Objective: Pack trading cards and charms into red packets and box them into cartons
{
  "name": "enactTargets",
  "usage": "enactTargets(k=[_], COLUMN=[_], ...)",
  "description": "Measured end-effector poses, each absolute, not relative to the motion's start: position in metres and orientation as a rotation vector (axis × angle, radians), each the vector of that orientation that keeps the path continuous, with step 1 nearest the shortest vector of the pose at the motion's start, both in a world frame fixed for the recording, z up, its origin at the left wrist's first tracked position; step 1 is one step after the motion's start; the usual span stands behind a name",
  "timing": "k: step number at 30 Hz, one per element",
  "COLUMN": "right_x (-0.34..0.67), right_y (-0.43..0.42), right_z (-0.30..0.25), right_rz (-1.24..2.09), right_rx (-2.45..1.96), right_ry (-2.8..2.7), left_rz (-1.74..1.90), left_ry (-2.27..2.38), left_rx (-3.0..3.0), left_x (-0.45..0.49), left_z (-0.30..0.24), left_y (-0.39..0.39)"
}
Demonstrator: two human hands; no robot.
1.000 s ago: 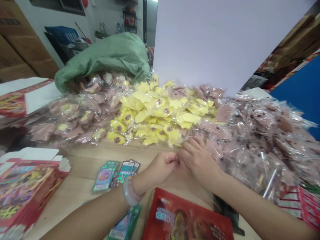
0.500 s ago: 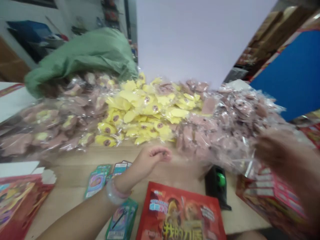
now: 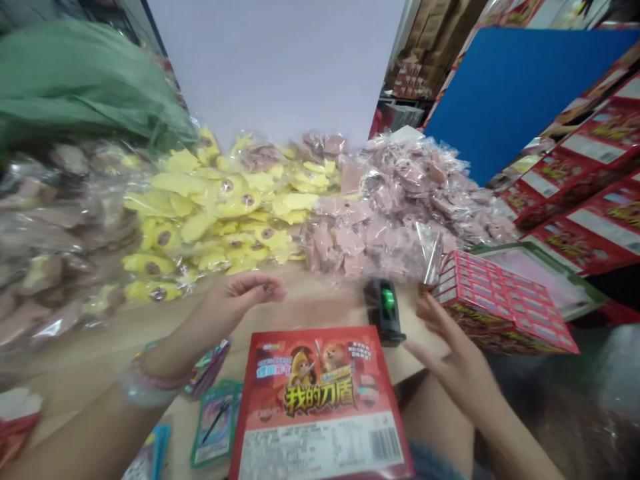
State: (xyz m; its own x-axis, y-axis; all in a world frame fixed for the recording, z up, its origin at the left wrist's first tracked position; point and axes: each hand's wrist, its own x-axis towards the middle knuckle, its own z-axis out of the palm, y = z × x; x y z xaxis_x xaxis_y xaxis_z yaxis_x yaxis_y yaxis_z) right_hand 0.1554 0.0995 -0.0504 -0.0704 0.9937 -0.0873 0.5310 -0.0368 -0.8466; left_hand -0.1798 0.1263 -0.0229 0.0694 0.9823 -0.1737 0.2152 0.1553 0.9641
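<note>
My left hand (image 3: 255,290) is over the wooden table, its fingers curled into a pinch. Anything in that pinch is too small to make out. Just below it lies a red printed box (image 3: 320,400) with a barcode label. My right hand (image 3: 453,340) has thumb and fingers apart, holding nothing visible. Its fingertips are by the near left corner of a stack of small red boxes (image 3: 500,300), close to a shiny clear strip (image 3: 429,250); contact is unclear. A black tape dispenser (image 3: 384,313) with a green core stands between the hands.
Yellow wrapped pieces (image 3: 225,213) and pink wrapped pieces (image 3: 400,200) are heaped along the back. Cards (image 3: 215,420) lie under my left forearm. A green bag (image 3: 85,87) is at the back left. Large red cartons (image 3: 590,187) and a green-rimmed tray (image 3: 595,293) are right.
The view has turned right and downward, showing more of the red box. My right hand, blurred earlier above the box stack, is now lower and nearer the dispenser. My left hand keeps its pinch.
</note>
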Motion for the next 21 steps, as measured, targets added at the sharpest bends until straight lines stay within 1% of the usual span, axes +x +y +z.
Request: enactTargets(k=[1, 3, 4, 5, 7, 10, 13, 15, 17, 21], right_x=[0.143, 0.12, 0.112, 0.107, 0.108, 0.127, 0.143, 0.147, 0.147, 0.143], right_y=[0.12, 0.161, 0.177, 0.188, 0.192, 0.168, 0.137, 0.123, 0.115, 0.107], right_z=[-0.06, -0.073, -0.075, -0.074, -0.065, -0.04, -0.024, -0.023, -0.027, -0.032], right_rz=[1.145, 1.526, 1.666, 1.725, 1.658, 1.48, 1.412, 1.547, 1.782, 2.099], right_rx=[-1.516, -1.295, -1.214, -1.181, -1.181, -1.201, -1.314, -1.394, -1.429, -1.4], right_ry=[-1.615, -1.513, -1.466, -1.44, -1.495, -1.803, -1.963, -1.855, -1.659, -1.186], left_rz=[0.909, 0.906, 0.906, 0.907, 0.897, 0.77, 0.624, 0.573, 0.543, 0.568], left_ry=[1.361, 1.354, 1.358, 1.373, 1.436, 1.561, 1.54, 1.486, 1.482, 1.38], left_rx=[1.288, 1.33, 1.369, 1.421, 1.569, 1.817, 1.841, 1.751, 1.611, 1.12], left_x=[-0.179, -0.181, -0.182, -0.185, -0.19, -0.195, -0.197, -0.198, -0.199, -0.198], left_z=[-0.022, -0.02, -0.019, -0.019, -0.018, -0.013, -0.008, -0.009, -0.015, -0.036], left_y=[0.126, 0.127, 0.127, 0.126, 0.121, 0.104, 0.08, 0.064, 0.05, 0.032])
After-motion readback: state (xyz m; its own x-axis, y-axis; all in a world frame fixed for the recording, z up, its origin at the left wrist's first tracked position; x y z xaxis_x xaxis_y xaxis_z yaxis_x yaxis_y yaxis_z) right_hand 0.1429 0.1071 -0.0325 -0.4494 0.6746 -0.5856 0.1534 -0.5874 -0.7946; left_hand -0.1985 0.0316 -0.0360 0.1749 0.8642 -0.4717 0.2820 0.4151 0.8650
